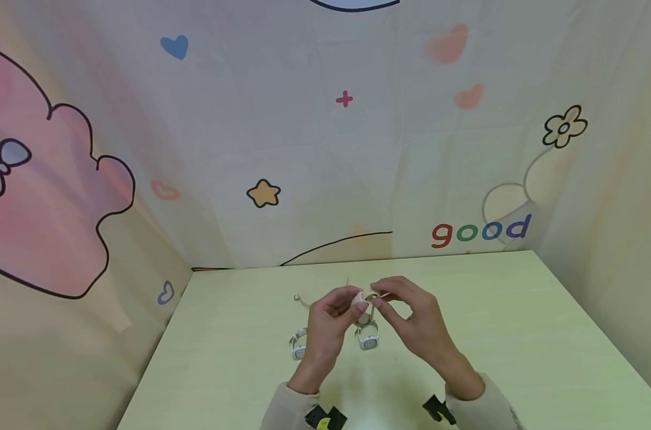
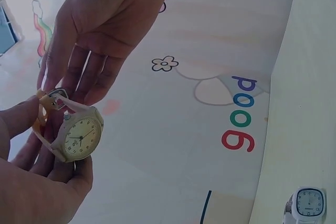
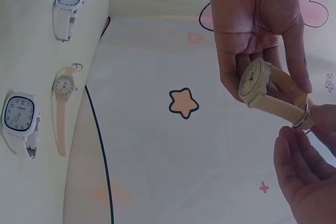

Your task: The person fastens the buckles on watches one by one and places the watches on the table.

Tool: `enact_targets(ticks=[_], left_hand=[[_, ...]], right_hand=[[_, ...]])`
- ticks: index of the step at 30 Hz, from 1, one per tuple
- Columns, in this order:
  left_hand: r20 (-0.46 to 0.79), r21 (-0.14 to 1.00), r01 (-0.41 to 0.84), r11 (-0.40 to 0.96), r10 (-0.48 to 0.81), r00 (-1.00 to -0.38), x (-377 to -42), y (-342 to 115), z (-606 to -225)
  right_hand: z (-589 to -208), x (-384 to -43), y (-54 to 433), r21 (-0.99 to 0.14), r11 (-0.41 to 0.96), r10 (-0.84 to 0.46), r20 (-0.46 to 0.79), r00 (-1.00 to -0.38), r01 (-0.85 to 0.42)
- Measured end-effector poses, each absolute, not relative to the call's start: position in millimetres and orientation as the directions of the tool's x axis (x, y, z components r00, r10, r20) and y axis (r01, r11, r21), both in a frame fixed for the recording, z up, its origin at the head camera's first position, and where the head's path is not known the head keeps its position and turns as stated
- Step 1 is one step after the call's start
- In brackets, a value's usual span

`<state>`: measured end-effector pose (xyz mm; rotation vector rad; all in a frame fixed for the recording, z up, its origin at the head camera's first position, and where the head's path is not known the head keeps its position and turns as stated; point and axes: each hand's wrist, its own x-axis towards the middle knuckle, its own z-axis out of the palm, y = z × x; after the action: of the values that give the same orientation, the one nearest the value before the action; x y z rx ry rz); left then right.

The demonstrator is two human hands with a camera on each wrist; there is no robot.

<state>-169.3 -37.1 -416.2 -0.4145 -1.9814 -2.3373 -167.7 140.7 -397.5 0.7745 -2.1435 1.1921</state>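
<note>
Pinching at opposite sides, both hands hold a cream watch point(image 2: 82, 136) up above the table point(image 1: 196, 358), well apart from the others. From here, the left hand point(image 1: 331, 319) grasps strap and case, thumb on the band, fingers behind, probably to steady it. The right hand point(image 1: 422, 316) has its thumb and fingertips closed on the strap by the buckle point(image 3: 306, 116), a small part that seems to call for a fine grip. The strap bends into a loop; I can't tell whether it's fastened. Below lie two square watches point(image 3: 20, 114) with straps curled round, and a round watch point(image 3: 64, 87) with its strap laid out, perhaps spaced for easy picking up.
</note>
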Motion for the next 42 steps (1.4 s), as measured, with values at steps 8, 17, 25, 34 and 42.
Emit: enact_targets(ticks=[8,17,25,34,42], left_hand=[[0.220,0.959,0.187,-0.215,0.144,-0.965,-167.7,-36.9,-414.2],[0.218,0.958,0.180,-0.224,0.156,-0.963,-167.8,-36.3,-415.1],[0.222,0.958,0.182,-0.222,0.168,-0.961,-167.2,-34.8,-415.3],[0.203,0.953,0.161,-0.257,0.149,-0.968,-166.3,-33.1,-414.5],[0.196,0.946,0.150,-0.287,0.140,-0.971,-166.0,-32.6,-415.7]], right_hand=[[-399.1,-168.7,141.5,-0.568,0.409,-0.189,0.712,-0.676,-0.714],[-397.1,-167.0,141.7,-0.542,0.437,-0.168,0.735,-0.657,-0.718],[-398.1,-166.1,138.5,-0.537,0.403,-0.209,0.735,-0.645,-0.741],[-403.4,-164.9,136.9,-0.604,0.403,-0.179,0.685,-0.706,-0.688],[-404.6,-163.8,134.8,-0.609,0.373,-0.180,0.692,-0.699,-0.700]])
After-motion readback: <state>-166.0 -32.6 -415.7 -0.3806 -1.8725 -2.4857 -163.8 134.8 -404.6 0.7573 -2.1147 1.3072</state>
